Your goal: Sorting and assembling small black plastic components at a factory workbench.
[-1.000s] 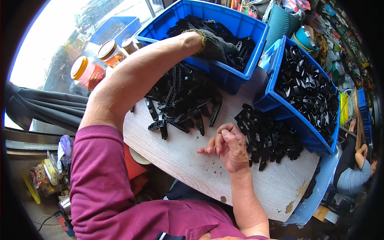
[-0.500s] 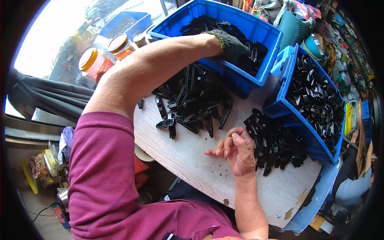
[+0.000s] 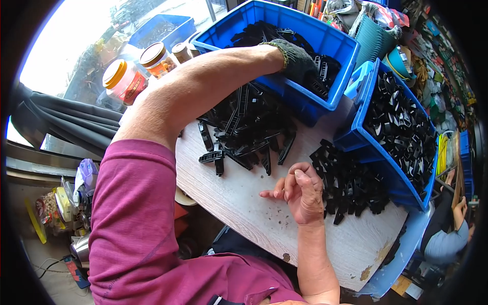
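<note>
My left hand (image 3: 299,62), in a dark knitted glove, reaches over the front wall of a large blue bin (image 3: 325,104). Its fingers are down among black ladder-like plastic parts (image 3: 321,68) and cannot be seen clearly. My bare right hand (image 3: 306,195) rests on the pale table (image 3: 244,195), its fingers half curled and partly apart, with nothing visible in them. Left of it lies a loose heap of long black plastic parts (image 3: 239,122). Just to its right is a pile of short black plastic pieces (image 3: 351,183).
A second blue bin (image 3: 391,170), full of small black pieces, tilts at the table's right. Lidded jars (image 3: 122,81) stand by the window at the left, near another blue crate (image 3: 157,33). A person (image 3: 450,234) is at the far right.
My left forearm and sleeve have shifted slightly right, and the gloved hand has moved a little within the bin. My right hand has stayed in place.
</note>
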Demonstrator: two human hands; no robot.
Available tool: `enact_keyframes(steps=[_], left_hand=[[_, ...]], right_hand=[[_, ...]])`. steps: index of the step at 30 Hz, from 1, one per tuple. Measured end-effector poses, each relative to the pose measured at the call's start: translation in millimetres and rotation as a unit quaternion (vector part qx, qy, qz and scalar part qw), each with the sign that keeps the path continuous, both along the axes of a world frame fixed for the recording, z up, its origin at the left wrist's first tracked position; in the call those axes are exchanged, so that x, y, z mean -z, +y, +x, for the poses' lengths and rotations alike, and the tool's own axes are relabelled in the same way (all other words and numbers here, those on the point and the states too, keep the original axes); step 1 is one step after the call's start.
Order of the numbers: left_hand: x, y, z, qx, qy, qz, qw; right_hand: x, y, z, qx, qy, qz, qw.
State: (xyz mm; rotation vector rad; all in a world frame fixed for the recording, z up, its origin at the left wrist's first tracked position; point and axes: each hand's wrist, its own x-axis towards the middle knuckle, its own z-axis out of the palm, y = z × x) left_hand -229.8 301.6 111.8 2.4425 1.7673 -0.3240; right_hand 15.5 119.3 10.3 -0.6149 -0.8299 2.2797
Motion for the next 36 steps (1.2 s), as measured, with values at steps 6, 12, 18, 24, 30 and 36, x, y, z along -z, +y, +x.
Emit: enact_keyframes(steps=[6,12,18,24,30,36], left_hand=[[-6.3,-4.2,0.5,-0.012,-0.017,0.008,1.000],[-1.5,4.1,-18.1,-0.052,-0.113,0.052,0.991],[0.7,6.3,-28.6,-0.066,-0.159,0.098,0.980],[-3.8,-4.6,-40.7,-0.143,-0.426,0.069,0.891],[-11.5,-30.7,-64.9,-0.119,-0.549,0.127,0.818],[-32.4,-81.9,-67.6,-0.094,-0.706,0.212,0.669]], right_hand=[[1.7,1.1,0.0,-0.007,0.010,0.003,1.000],[-2.1,-1.4,-1.8,-0.007,0.022,-0.009,1.000],[1.8,1.0,0.8,-0.009,0.024,-0.003,1.000],[3.2,1.5,2.0,-0.015,0.018,-0.003,1.000],[-0.5,-1.7,-1.6,-0.014,0.025,-0.005,1.000],[-0.5,-2.0,-3.3,-0.013,0.025,-0.003,1.000]])
